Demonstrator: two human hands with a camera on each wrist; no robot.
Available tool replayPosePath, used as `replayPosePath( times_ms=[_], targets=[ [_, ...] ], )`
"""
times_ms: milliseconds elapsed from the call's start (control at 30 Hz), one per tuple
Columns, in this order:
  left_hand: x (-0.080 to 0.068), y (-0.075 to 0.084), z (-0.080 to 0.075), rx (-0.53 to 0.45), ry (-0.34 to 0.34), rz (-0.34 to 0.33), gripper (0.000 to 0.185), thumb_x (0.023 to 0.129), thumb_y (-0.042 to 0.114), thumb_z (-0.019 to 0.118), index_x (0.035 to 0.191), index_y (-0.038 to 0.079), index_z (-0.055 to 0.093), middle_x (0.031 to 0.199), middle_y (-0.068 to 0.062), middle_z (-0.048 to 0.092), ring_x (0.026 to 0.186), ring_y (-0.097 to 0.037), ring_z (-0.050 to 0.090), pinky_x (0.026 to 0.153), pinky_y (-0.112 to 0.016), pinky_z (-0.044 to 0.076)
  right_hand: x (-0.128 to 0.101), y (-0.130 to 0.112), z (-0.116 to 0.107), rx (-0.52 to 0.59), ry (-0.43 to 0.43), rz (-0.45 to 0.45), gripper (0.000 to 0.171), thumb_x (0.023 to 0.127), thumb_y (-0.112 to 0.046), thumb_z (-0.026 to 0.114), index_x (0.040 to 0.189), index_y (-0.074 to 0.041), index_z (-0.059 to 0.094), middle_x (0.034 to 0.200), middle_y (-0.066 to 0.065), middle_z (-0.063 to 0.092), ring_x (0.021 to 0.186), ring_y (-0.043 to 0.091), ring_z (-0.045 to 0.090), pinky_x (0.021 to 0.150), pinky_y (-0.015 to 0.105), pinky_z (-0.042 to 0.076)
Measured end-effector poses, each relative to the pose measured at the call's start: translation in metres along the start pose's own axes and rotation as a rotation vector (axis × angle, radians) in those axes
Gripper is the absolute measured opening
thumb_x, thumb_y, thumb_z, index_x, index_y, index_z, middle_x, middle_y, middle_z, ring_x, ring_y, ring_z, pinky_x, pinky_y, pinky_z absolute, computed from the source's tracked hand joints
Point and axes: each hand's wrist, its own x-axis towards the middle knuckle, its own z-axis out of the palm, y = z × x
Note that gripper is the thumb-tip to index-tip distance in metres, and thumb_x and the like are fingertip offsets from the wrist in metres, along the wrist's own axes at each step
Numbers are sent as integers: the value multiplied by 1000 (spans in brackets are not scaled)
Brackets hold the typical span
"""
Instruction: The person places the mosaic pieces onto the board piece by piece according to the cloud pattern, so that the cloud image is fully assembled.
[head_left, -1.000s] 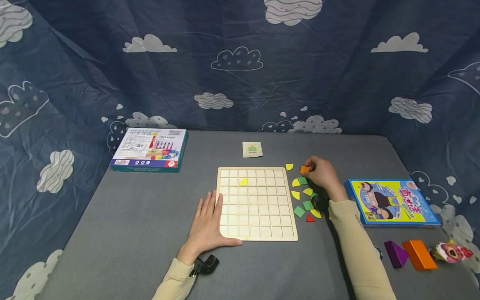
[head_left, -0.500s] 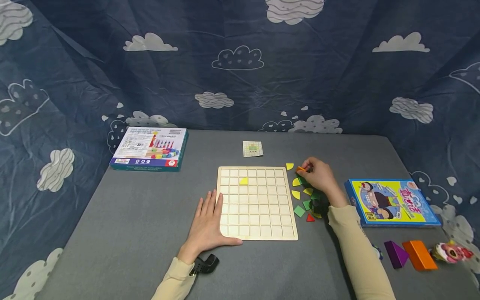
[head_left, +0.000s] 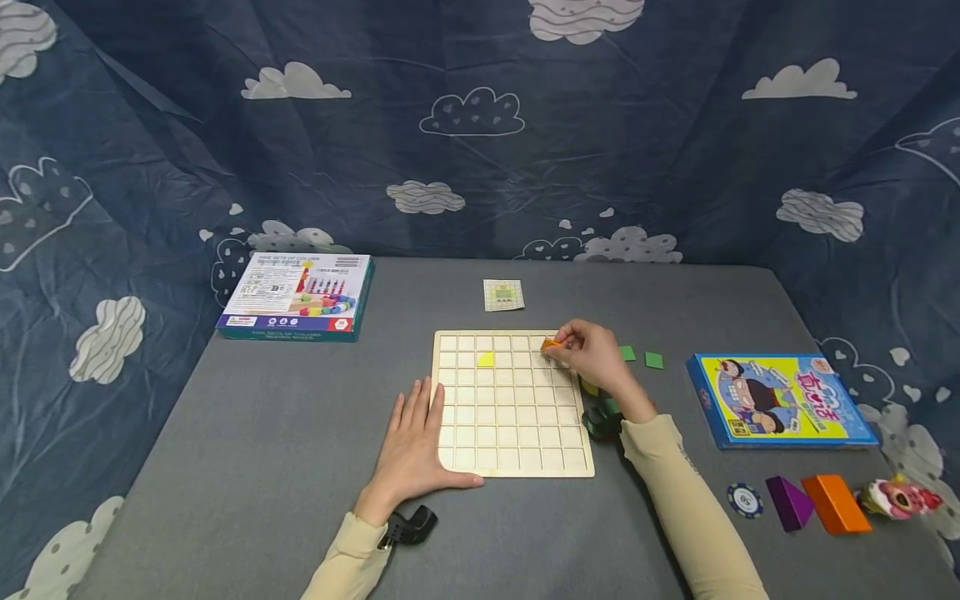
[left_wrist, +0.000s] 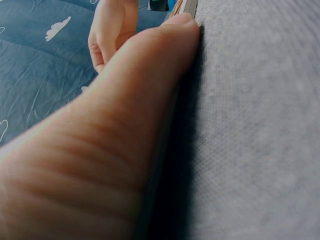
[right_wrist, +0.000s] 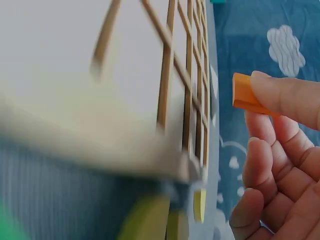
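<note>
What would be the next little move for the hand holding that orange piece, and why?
Probably lower it into a cell. The right hand pinches the orange piece above the top right part of the wooden grid board, not yet seated, while the left hand rests flat on the board's left edge. Which cell is meant, I cannot tell.

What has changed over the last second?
The right hand, pinching the orange piece, carried it left from the loose pieces beside the board to over the board's top right cells. The left hand stayed flat on the board's lower left edge; the yellow piece stayed put.
</note>
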Motion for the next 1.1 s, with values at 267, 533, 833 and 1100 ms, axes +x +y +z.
replayPosePath(
  times_ms=[267,533,833,1100],
  targets=[
    [0,1,-1,3,-4,-4,139,53,86,61,151,0,12,155,-20,9,143,-30,1,113,-46,1,3,-15,19,36,-14,-54,15,79,-13,78,84,-4,67,75,4,64,61,17,53,53,29,42],
    [0,1,0,6,-2,-6,139,53,86,61,150,-1,13,155,-21,10,143,-31,2,113,-46,1,6,-27,33,41,-52,-51,7,83,-8,74,88,-4,71,78,4,66,61,17,52,55,29,42],
    [0,0,0,7,13,3,139,53,86,62,150,-1,14,155,-22,10,143,-31,2,113,-46,2,9,-32,42,-4,-58,-50,4,85,-10,72,88,-7,72,79,2,66,64,17,53,59,31,43],
    [-1,1,0,5,40,20,138,53,84,64,150,-3,17,154,-23,13,142,-33,5,112,-48,4,11,-34,47,-25,-77,-7,4,86,-12,71,87,-8,72,76,0,65,64,17,53,59,31,42]
  ],
)
